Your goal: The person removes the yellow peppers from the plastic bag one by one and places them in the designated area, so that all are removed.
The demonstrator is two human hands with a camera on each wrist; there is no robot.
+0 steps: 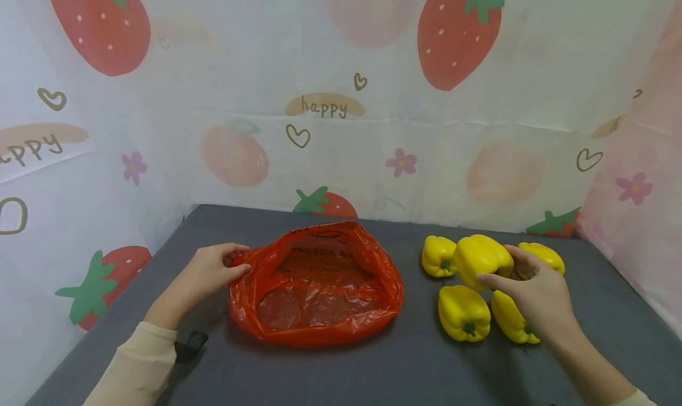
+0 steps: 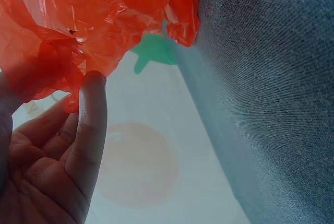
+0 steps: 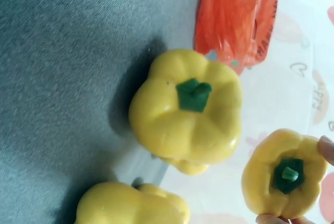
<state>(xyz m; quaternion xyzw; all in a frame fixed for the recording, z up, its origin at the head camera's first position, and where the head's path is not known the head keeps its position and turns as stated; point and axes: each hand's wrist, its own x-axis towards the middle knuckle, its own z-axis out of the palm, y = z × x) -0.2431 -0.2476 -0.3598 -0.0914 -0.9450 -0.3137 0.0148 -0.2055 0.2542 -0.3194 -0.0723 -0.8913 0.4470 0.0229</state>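
A red plastic bag (image 1: 314,337) lies with its mouth spread wide in the middle of the head view; nothing shows inside. My left hand (image 1: 213,271) pinches its left rim between thumb and fingers; the left wrist view shows the crumpled red film (image 2: 112,31) at the fingertips. On the right, my right hand (image 1: 546,296) grips a yellow bell pepper (image 1: 479,258) above the table. In the right wrist view, that pepper (image 3: 284,174) shows its green stem between the fingertips. Around and below it several more yellow bell peppers (image 1: 465,313) rest on the table, some partly hidden.
A dark grey cloth covers the table (image 1: 373,373). White fabric walls (image 1: 373,139) printed with strawberries, hearts and flowers stand behind and at both sides. A black object (image 1: 190,345) shows beside my left wrist.
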